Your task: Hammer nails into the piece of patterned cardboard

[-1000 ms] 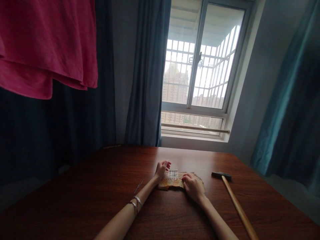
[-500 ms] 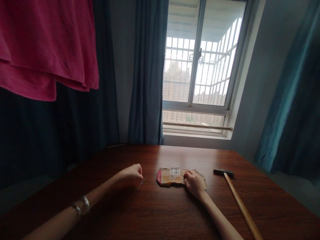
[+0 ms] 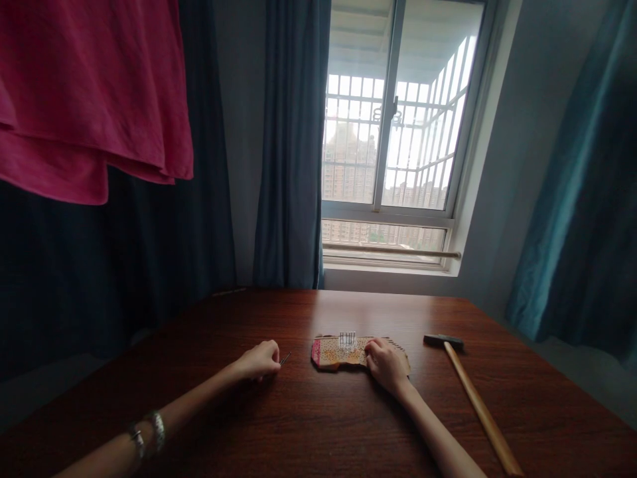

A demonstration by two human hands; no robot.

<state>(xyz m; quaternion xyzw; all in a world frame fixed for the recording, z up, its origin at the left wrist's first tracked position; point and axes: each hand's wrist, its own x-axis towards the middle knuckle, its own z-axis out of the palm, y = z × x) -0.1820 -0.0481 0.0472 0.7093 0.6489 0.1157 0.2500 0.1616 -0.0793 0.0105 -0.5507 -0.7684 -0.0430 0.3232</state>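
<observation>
A small patterned block [image 3: 336, 352] lies on the dark wooden table [image 3: 308, 425], with several nails [image 3: 347, 338] standing upright in its top. My right hand [image 3: 387, 364] rests on the block's right part, fingers curled down onto it. My left hand [image 3: 259, 361] lies on the table to the left of the block, fingers closed in a pinch around a loose nail [image 3: 285, 359] whose tip sticks out to the right. Bracelets circle my left wrist.
A hammer [image 3: 465, 392] with a long wooden handle lies on the table to the right of the block. A window with blue curtains is behind the table. Red cloth [image 3: 89, 93] hangs at the upper left.
My left hand left the nails on the block, moved left to the loose nail on the table and closed on it. The right hand has stayed on the block.
</observation>
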